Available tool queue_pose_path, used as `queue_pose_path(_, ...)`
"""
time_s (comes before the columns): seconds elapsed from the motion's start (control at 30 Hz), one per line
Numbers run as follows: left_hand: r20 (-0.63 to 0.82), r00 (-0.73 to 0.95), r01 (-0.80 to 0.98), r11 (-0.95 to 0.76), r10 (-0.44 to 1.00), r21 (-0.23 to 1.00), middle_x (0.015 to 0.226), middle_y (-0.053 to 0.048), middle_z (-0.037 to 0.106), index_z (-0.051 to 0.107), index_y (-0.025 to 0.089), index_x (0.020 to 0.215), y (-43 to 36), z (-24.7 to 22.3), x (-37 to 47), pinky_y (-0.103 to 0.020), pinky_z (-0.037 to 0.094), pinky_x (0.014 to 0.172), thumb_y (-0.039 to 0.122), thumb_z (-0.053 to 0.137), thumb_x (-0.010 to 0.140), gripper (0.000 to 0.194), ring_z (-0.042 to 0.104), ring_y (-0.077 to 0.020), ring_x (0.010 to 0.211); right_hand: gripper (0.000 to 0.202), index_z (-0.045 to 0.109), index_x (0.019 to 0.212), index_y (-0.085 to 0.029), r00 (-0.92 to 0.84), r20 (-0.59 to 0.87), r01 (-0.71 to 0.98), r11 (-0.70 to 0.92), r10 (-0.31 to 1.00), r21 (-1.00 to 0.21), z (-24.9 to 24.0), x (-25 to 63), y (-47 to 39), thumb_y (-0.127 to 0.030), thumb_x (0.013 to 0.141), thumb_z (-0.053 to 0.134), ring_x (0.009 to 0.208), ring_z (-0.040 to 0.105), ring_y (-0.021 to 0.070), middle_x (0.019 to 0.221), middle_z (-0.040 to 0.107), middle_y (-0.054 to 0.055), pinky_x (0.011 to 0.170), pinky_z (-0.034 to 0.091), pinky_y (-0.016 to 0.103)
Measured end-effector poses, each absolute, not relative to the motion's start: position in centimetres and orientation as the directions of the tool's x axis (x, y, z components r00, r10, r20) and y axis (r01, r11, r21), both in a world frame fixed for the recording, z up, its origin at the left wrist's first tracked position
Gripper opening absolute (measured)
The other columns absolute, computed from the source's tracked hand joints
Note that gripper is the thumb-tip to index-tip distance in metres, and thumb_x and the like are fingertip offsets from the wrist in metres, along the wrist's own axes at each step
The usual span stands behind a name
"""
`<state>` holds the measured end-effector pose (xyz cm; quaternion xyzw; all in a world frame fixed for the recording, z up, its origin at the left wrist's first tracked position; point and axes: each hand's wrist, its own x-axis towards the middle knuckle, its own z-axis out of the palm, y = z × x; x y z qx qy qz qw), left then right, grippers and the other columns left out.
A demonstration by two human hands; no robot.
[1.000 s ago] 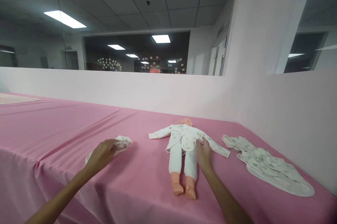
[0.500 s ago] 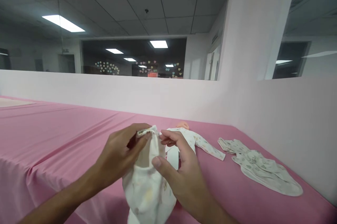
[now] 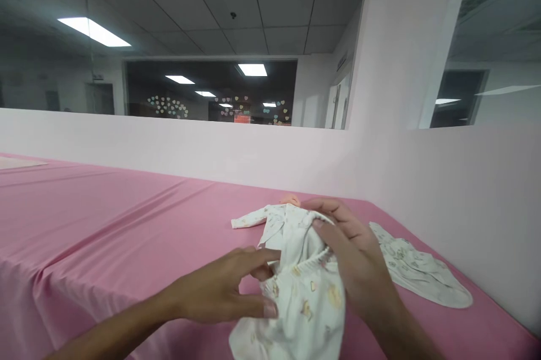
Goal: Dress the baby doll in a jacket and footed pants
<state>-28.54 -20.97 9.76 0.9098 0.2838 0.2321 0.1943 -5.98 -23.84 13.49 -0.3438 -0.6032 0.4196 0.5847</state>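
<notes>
Both my hands hold up a small white printed baby garment [image 3: 302, 303] above the pink table [image 3: 105, 219]. My left hand [image 3: 224, 295] pinches its waistband from the left. My right hand [image 3: 355, 256] grips the band's right side from above. Behind the garment lies a baby doll [image 3: 270, 218] on its back in a white printed top, one sleeve spread to the left. Its head just shows, and its legs are hidden by the garment and my hands.
A second white printed garment [image 3: 416, 272] lies flat on the table at the right, close to the pale pink wall [image 3: 465, 202]. A low pink partition with glass above runs along the table's far edge.
My left hand picked the small garment up from the table and my right hand left the doll to join it. Both hands have since carried it rightward, in front of the doll.
</notes>
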Motion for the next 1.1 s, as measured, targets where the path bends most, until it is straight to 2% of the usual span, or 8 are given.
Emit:
queue_pose_path(0.07,0.331,0.733,0.454,-0.79,0.594,0.412,0.117,-0.005,0.064,0.053,0.028,0.129,-21.0,10.2,-29.0,-0.034,0.048,0.091,0.044,0.058,0.091,0.042,0.058,-0.0207,0.108,0.029,0.061,0.108,-0.023,0.045,0.444,-0.023,0.446,0.895,-0.895,14.4,-4.9,-23.6,-0.036,0.082,0.061,0.047,0.043,0.0101,0.063,0.055,-0.002,0.043,0.034,0.022)
queue_pose_path(0.2,0.589,0.591,0.521,-0.818,0.551,0.243,0.102,-0.004,0.066,0.064,0.024,0.109,-21.7,13.5,-30.8,-0.028,0.048,0.083,0.036,0.048,0.097,0.023,0.059,-0.0171,0.095,0.037,0.056,0.118,-0.025,0.191,0.403,0.127,0.384,0.895,-0.914,15.1,-2.4,-22.4,-0.028,0.082,0.057,0.05,0.042,0.012,0.059,0.05,-0.005,0.046,0.036,0.024)
queue_pose_path(0.3,0.603,0.605,0.529,-0.829,0.52,0.184,0.088,-0.002,0.065,0.066,0.024,0.105,-22.3,16.2,-31.2,-0.024,0.046,0.071,0.036,0.049,0.097,0.023,0.059,-0.015,0.08,0.042,0.054,0.126,-0.028,0.031,0.348,0.312,0.321,0.937,-0.894,15.0,-1.7,-22.2,-0.036,0.085,0.058,0.066,0.054,0.0167,0.073,0.058,-0.001,0.06,0.046,0.028)
queue_pose_path(0.4,0.541,0.711,0.463,-0.878,0.449,0.121,0.083,-0.001,0.064,0.066,0.024,0.107,-22.2,17.2,-29.8,-0.023,0.044,0.069,0.034,0.047,0.098,0.024,0.057,-0.0132,0.075,0.037,0.061,0.12,-0.031,-0.164,0.434,0.449,0.459,0.886,-0.766,14.6,-2.8,-23.4,-0.041,0.085,0.062,0.1,0.058,0.0247,0.107,0.062,0.005,0.081,0.049,0.037)
queue_pose_path(0.53,0.454,0.82,0.315,-0.937,0.347,0.149,0.088,-0.001,0.066,0.065,0.021,0.104,-21.9,16.6,-27.3,-0.023,0.043,0.074,0.024,0.049,0.097,0.018,0.058,-0.0117,0.079,0.03,0.066,0.112,-0.031,-0.36,0.456,0.39,0.575,0.814,-0.719,14.0,-5.2,-25.6,-0.036,0.082,0.067,0.107,0.055,0.0253,0.114,0.061,0.005,0.089,0.048,0.039)
queue_pose_path(0.83,0.204,0.827,0.45,-0.834,0.524,0.318,0.077,0.002,0.059,0.065,0.02,0.091,-20.8,16.5,-29.0,-0.021,0.036,0.057,0.039,0.058,0.091,0.02,0.049,-0.0095,0.064,0.02,0.066,0.101,-0.021,-0.554,0.035,0.246,0.203,0.832,-0.948,13.0,-5.7,-24.4,-0.036,0.09,0.057,0.063,0.049,0.0091,0.078,0.06,-0.001,0.056,0.037,0.022)
queue_pose_path(0.97,0.161,0.826,0.456,-0.809,0.54,0.37,0.079,0.0,0.06,0.064,0.019,0.086,-20.1,16.3,-30.1,-0.022,0.038,0.06,0.043,0.054,0.093,0.027,0.049,-0.0106,0.065,0.017,0.068,0.087,-0.02,-0.559,0.005,0.232,0.163,0.829,-0.959,12.2,-4.9,-23.9,-0.035,0.087,0.06,0.069,0.053,0.011,0.081,0.063,0.0,0.063,0.041,0.024)
queue_pose_path(1.1,0.227,0.887,0.304,-0.877,0.403,0.371,0.093,-0.004,0.063,0.065,0.021,0.099,-20.4,16.1,-29.3,-0.025,0.044,0.076,0.033,0.047,0.097,0.022,0.055,-0.0144,0.082,0.029,0.066,0.077,-0.018,-0.663,0.052,0.105,0.162,0.747,-0.981,11.3,-5.3,-23.5,-0.043,0.089,0.058,0.074,0.054,0.0123,0.078,0.06,0.0,0.075,0.044,0.028)
